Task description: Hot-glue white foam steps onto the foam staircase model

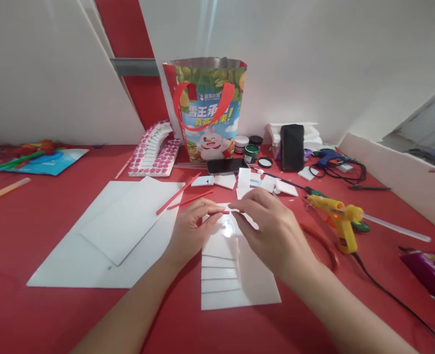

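The left hand (193,223) grasps a short red stick (226,212) between thumb and forefinger, above the far end of the white board (259,280), which serves here as the landmark. The stick's long axis runs roughly left to right, across the board's own length, and its free end points from the left fingertips toward the right hand (272,228). The left hand is nearer, being in contact; the right thumb and forefinger are bent close together just beside that free end, and whether they grip anything is impossible to tell. Beneath the hands, a glossy patch (227,227) shows on the board's far part, while overlapping white strips (220,273) form a stepped row along its near left part. Left of the board lie white sheets (117,221); two longer red sticks (178,194) (190,199) lie beyond its far left corner. Small white pieces (224,181) are scattered just past its far edge, with the bag (206,118) upright farther behind. The yellow glue gun (344,223) rests to the board's right, its orange light showing.
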Motion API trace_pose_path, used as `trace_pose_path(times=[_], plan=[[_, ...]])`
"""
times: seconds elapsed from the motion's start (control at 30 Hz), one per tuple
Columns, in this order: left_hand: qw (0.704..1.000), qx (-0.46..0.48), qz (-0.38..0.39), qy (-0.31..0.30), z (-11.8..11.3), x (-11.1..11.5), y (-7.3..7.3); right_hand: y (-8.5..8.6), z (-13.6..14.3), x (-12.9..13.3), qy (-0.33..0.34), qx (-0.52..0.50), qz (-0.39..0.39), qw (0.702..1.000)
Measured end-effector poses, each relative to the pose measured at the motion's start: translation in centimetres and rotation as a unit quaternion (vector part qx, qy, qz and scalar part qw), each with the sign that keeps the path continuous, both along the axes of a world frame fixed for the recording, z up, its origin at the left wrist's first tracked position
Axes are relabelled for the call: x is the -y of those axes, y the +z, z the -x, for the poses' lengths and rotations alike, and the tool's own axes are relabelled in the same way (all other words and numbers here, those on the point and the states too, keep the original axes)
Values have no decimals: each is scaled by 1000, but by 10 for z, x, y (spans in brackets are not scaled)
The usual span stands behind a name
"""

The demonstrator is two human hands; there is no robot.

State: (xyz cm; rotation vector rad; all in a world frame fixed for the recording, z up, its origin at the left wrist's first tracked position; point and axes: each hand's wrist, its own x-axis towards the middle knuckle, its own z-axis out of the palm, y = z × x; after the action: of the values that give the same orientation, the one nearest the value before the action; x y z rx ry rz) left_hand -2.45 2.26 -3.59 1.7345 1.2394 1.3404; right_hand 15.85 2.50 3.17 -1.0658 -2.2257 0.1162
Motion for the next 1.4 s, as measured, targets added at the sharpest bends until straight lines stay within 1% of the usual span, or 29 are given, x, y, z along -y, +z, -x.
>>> trace_pose_path(times=[0.07, 0.13, 0.23, 0.33, 0.4, 0.47, 0.63, 0.77, 0.87, 1.03, 1.2, 1.4], plan=[[1000, -1, 1, -7, 1, 1, 3, -13, 7, -9, -4, -9, 22, 1000], [1000, 4, 8, -14, 1, 1, 5, -25, 8, -12, 0, -23, 33, 999], [1000, 9, 16, -17, 1, 0, 7, -36, 8, -12, 14, -30, 12, 999], [999, 22, 21, -16, 1, 0, 7, -41, 9, -13, 11, -12, -20, 1000], [999, 31, 29, -15, 2, 1, 7, -42, 9, -15, 10, -10, -17, 1000], [998, 34, 43, -12, 2, 1, 7, -42, 8, -16, 13, -23, 9, 1000], [997, 24, 72, -1, 3, 1, 10, -38, 3, -14, 3, -63, 119, 991], [997, 12, 61, -45, 2, 1, 9, -39, -1, -14, -9, -88, 217, 972], [996, 3, 56, -66, 1, 2, 8, -40, -5, -16, -11, -95, 259, 961], [995, -19, 58, -78, 1, 4, 9, -40, -8, -18, -15, -86, 281, 956], [995, -16, 65, -74, 0, 4, 9, -41, -10, -18, -3, -87, 294, 952], [995, -25, 71, -69, 0, 3, 10, -44, -9, -17, 11, -78, 286, 955]])
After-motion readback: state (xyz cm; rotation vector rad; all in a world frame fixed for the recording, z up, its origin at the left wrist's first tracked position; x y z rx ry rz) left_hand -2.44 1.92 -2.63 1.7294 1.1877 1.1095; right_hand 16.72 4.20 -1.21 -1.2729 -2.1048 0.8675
